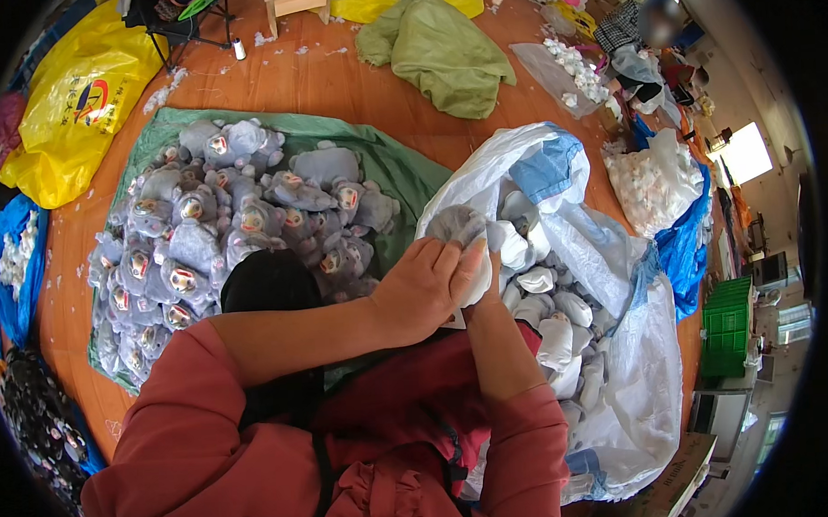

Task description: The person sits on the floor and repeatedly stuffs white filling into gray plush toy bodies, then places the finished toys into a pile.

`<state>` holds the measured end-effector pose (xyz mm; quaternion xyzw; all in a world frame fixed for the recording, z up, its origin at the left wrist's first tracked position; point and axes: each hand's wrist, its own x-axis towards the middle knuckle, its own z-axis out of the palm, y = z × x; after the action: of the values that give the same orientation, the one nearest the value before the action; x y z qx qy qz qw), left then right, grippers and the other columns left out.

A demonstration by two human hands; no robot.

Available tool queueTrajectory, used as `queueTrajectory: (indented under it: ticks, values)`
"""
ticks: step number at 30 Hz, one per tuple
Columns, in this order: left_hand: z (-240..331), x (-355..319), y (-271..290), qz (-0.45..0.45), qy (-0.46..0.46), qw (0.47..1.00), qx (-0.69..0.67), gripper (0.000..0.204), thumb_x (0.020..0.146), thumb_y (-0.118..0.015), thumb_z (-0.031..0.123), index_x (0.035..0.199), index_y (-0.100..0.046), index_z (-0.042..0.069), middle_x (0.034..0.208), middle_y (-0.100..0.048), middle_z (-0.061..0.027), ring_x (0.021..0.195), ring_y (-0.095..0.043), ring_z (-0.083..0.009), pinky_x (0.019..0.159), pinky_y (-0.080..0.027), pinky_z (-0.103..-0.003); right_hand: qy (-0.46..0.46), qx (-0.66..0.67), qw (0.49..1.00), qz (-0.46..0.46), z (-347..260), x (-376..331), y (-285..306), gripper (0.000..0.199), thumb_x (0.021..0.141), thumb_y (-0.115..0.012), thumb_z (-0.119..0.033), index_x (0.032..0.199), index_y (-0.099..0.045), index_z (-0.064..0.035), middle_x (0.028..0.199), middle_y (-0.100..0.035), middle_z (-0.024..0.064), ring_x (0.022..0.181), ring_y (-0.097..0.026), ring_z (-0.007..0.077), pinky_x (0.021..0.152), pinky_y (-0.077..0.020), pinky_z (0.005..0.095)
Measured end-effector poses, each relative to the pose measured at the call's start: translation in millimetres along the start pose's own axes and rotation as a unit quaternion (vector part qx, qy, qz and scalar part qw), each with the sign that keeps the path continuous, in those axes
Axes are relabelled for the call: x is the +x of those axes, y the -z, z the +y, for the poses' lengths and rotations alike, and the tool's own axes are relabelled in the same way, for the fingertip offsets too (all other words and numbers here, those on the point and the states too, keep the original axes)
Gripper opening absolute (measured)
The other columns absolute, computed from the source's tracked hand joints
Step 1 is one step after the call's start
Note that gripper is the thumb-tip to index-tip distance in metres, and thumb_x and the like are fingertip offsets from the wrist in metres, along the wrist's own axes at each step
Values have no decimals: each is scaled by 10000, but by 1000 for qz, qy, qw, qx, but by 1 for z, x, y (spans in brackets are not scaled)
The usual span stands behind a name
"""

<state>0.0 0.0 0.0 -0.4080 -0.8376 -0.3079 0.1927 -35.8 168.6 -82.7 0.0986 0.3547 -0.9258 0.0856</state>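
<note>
Together, 2 hands [438, 280] around plush toy [458, 225]

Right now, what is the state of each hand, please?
Left hand: closed on a grey plush piece over the white sack.
Right hand: mostly hidden behind the left; its grip cannot be told.

Head cam looks down, close over hands [433, 285]

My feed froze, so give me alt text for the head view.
Both hands, left hand over right hand, grip a grey plush piece above an open white sack of unstuffed toy skins. A pile of finished grey plush toys lies left on a green cloth.
</note>
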Motion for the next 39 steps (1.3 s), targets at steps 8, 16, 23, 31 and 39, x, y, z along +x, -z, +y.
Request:
queueTrajectory:
  ticks: [8,16,23,31,39]
  values:
    - [-2,7,11,-39,48,998,-30,708,709,-772,130,1382,-567,201,1077,-537,-179,914,-564,-378,859,-478,-452,-8,-63,997,54,-15,-17,-19,486,1008,-390,-386,1300,-550,-31,1188,-632,158,1061,-645,309,909,-555,400]
    - [-43,6,51,-56,342,655,-671,629,667,-780,-109,1261,-671,64,1187,-693,-61,1105,-638,-176,973,-505,-349,-81,-247,952,-159,-65,-54,-71,746,819,-758,-187,1446,-405,7,1329,-546,113,1254,-514,222,1078,-394,351]
    - [-41,6,51,-176,371,681,-606,660,650,-772,-153,1253,-672,96,1180,-675,-42,1079,-630,-168,952,-514,-343,-139,-326,923,-151,-58,-53,-50,854,777,-811,-473,1370,-468,37,1273,-567,128,1200,-524,217,1054,-398,343]
    - [-43,0,46,-234,259,853,-387,702,655,-817,-3,1292,-556,140,1213,-617,-75,1134,-599,-234,971,-477,-362,-137,-382,907,-110,-36,-48,-55,638,708,-848,-89,1262,-550,20,1133,-635,86,1032,-609,173,904,-498,307]
    - [-39,0,51,-272,274,844,-373,715,759,-785,148,1387,-444,135,1321,-498,-153,1204,-542,-308,1016,-437,-385,-31,-598,801,-19,-27,-47,-38,324,715,-753,-71,1010,-647,10,900,-678,113,835,-642,173,741,-516,332]
